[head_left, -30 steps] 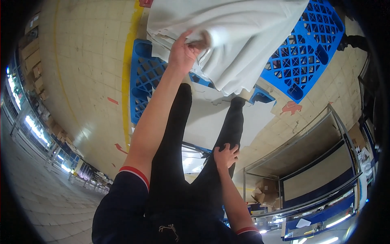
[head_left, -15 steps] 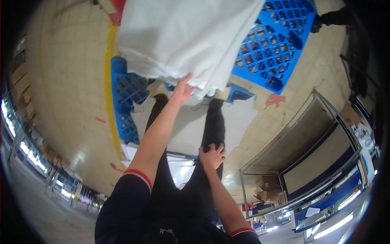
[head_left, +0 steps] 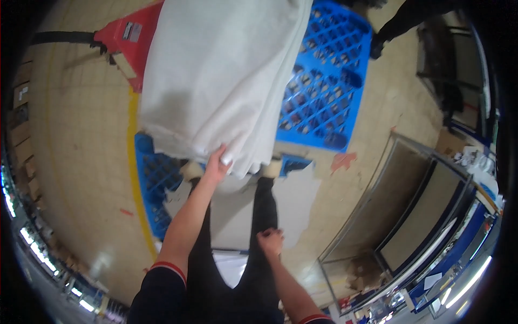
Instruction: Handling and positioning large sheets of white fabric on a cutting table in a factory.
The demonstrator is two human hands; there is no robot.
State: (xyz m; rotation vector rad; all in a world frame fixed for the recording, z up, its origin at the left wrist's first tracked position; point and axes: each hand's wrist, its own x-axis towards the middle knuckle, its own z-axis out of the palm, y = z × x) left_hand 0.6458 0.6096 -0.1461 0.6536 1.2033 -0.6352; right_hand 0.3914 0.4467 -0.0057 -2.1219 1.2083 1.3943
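Right hand [head_left: 271, 242] has curled, can't tell how tight. Left hand [head_left: 218, 166] pinches the cloth's [head_left: 208, 70] near edge; mostly smooth, wrinkles left.

Worn on the head, the left fisheye camera faces steeply down: black trousers [head_left: 264, 210] near, white fabric [head_left: 216, 70] farther off, its wide view taking in a red pallet jack [head_left: 143, 38] far left and blue plastic pallet [head_left: 318, 100] far right.
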